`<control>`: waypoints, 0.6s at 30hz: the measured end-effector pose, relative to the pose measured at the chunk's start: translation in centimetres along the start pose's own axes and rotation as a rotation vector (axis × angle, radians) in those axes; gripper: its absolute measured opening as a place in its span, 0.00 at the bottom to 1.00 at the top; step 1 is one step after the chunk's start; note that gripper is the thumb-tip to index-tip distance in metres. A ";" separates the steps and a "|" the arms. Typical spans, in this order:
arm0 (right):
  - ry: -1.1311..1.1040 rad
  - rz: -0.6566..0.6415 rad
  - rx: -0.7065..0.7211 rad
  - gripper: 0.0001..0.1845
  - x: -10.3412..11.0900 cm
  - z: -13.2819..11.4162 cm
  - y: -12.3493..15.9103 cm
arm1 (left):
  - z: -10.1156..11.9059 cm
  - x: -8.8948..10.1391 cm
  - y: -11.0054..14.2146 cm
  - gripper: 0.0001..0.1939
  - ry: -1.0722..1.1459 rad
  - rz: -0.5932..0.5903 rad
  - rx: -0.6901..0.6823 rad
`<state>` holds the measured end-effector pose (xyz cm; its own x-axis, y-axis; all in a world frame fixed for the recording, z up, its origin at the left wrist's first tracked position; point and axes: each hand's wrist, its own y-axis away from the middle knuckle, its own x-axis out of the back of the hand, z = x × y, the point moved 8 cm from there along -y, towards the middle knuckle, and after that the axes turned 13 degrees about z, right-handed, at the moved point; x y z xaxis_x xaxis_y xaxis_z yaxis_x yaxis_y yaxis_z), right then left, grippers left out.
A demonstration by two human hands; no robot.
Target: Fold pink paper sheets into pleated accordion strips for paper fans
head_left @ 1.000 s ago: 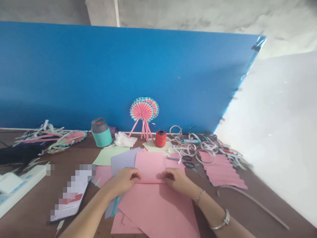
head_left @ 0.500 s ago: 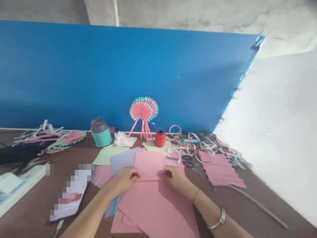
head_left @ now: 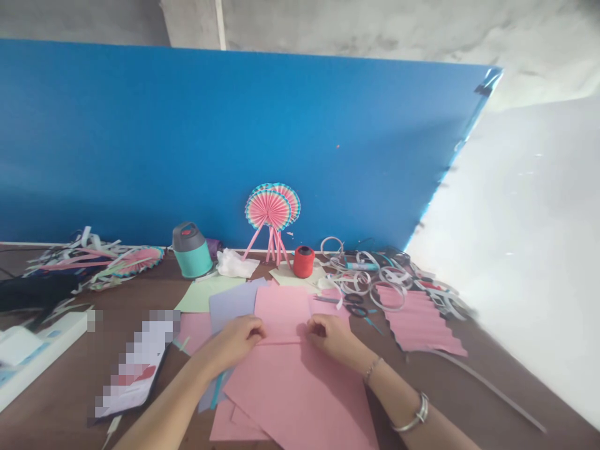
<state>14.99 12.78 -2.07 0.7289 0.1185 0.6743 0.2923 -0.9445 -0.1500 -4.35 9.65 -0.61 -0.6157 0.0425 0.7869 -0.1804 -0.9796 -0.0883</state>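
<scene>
A pink paper sheet [head_left: 295, 387] lies on the brown table in front of me, with a narrow fold across its far part. My left hand [head_left: 234, 340] pinches the left end of that fold, fingers curled. My right hand [head_left: 330, 336] pinches the right end the same way. More pink, lilac [head_left: 232, 302] and pale green [head_left: 204, 294] sheets lie under and beyond it.
A blue board [head_left: 187, 144] stands behind the table. Against it lean pink paper fans [head_left: 272, 209]. Nearby stand a teal flask [head_left: 191, 251], a red thread spool [head_left: 304, 261], scissors [head_left: 354, 307], curled paper strips [head_left: 370, 278] and a pleated pink sheet [head_left: 419, 322]. A white box [head_left: 32, 350] sits left.
Both hands have shifted slightly away from me along the pink sheet while keeping their pinch on the fold. Nothing else has moved.
</scene>
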 end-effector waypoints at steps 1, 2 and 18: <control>0.004 -0.004 -0.005 0.04 0.0 0.0 0.0 | 0.0 0.0 0.0 0.13 -0.003 -0.004 0.000; 0.010 -0.004 -0.005 0.04 0.0 -0.1 0.0 | 0.0 -0.1 0.1 0.13 -0.007 -0.007 0.001; 0.497 -0.077 0.508 0.22 -1.3 -4.3 1.9 | 3.6 -0.7 1.4 0.21 -0.299 0.008 -0.282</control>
<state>11.92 9.50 -0.18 0.3613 -0.0890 0.9282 0.6724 -0.6648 -0.3255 -1.39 7.56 0.86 -0.3752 -0.0648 0.9247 -0.4055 -0.8856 -0.2266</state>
